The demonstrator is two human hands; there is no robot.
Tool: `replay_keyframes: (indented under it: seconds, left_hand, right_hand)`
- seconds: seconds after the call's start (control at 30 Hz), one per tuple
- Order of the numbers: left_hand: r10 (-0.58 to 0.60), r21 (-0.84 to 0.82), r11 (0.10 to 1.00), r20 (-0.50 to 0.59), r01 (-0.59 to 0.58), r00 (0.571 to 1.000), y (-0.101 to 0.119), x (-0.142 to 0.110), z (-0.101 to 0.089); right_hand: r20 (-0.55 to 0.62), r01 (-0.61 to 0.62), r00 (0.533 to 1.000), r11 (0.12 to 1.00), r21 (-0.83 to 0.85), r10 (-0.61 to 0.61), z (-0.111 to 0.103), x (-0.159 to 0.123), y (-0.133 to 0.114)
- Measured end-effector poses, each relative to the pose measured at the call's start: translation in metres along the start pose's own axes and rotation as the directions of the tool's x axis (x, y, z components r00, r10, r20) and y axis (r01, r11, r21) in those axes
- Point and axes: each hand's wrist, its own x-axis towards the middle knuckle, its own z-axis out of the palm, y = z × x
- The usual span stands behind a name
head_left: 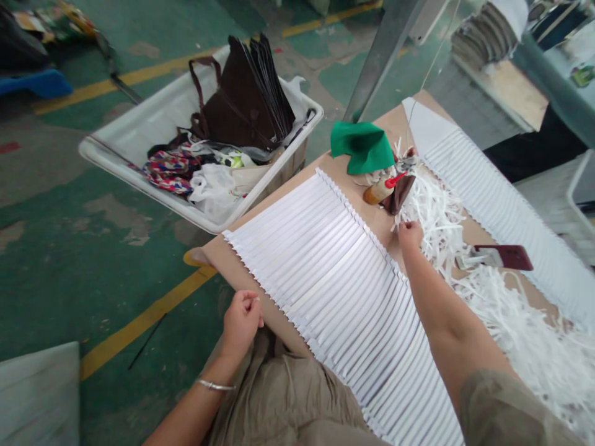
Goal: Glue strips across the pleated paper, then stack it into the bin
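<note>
My left hand is closed in a pinch by the near edge of the brown tabletop, beside a long row of overlapping white paper pieces. Whatever its fingertips hold is too small to make out. My right hand is closed at the edge of a loose heap of thin white strips. Its fingertips meet at the strips, but I cannot tell what they grip. Just beyond it are a glue bottle with a red nozzle, a dark brown piece and a green cloth.
A white bin with dark brown bags stands past the table's far-left corner. A second white row lies along the right. A dark red phone rests among the strips. A metal post rises behind the table.
</note>
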Motion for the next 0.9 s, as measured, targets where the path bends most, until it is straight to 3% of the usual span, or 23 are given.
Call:
replay_keyframes:
  seconds: [0.13, 0.2, 0.27, 0.33, 0.43, 0.47, 0.5, 0.53, 0.6, 0.8, 0.9]
  left_hand:
    - [0.039, -0.087, 0.996, 0.068, -0.033, 0.997, 0.004, -0.012, 0.005]
    - [0.088, -0.090, 0.993, 0.140, -0.076, 0.986, 0.010, -0.018, 0.010]
    - [0.173, -0.067, 0.985, 0.249, -0.162, 0.953, 0.019, -0.027, 0.020]
    - [0.293, -0.072, 0.955, 0.381, -0.288, 0.877, 0.033, -0.039, 0.035]
    - [0.453, -0.185, 0.883, 0.577, -0.432, 0.679, 0.056, -0.056, 0.057]
    - [0.469, -0.218, 0.872, 0.626, -0.437, 0.623, 0.062, -0.059, 0.061]
    - [0.460, -0.233, 0.876, 0.670, -0.423, 0.583, 0.067, -0.060, 0.063]
    - [0.432, -0.228, 0.889, 0.705, -0.398, 0.562, 0.070, -0.059, 0.061]
    - [0.352, -0.184, 0.925, 0.744, -0.333, 0.568, 0.070, -0.053, 0.051]
    - [0.187, -0.152, 0.982, 0.680, -0.114, 0.709, 0.036, -0.014, -0.013]
    - [0.100, -0.103, 0.994, 0.587, -0.049, 0.803, 0.012, 0.004, -0.041]
  right_hand:
    - [0.029, 0.019, 0.999, 0.999, 0.036, -0.020, -0.016, -0.024, 0.014]
    - [0.074, 0.062, 0.995, 0.998, 0.031, -0.064, -0.027, -0.062, 0.021]
    - [0.199, 0.172, 0.964, 0.985, 0.025, -0.174, -0.040, -0.115, 0.026]
    - [0.388, 0.317, 0.863, 0.945, 0.079, -0.323, -0.053, -0.178, 0.022]
    - [0.598, 0.458, 0.582, 0.830, 0.319, -0.551, -0.077, -0.259, 0.001]
    - [0.611, 0.460, 0.527, 0.803, 0.380, -0.591, -0.085, -0.278, -0.009]
    - [0.611, 0.451, 0.501, 0.788, 0.419, -0.612, -0.092, -0.291, -0.019]
    - [0.604, 0.436, 0.506, 0.787, 0.437, -0.616, -0.099, -0.299, -0.028]
    - [0.584, 0.389, 0.555, 0.805, 0.447, -0.592, -0.108, -0.302, -0.044]
    - [0.575, 0.097, 0.685, 0.838, 0.537, -0.447, -0.102, -0.271, -0.065]
    - [0.551, 0.038, 0.740, 0.842, 0.538, -0.386, -0.090, -0.245, -0.072]
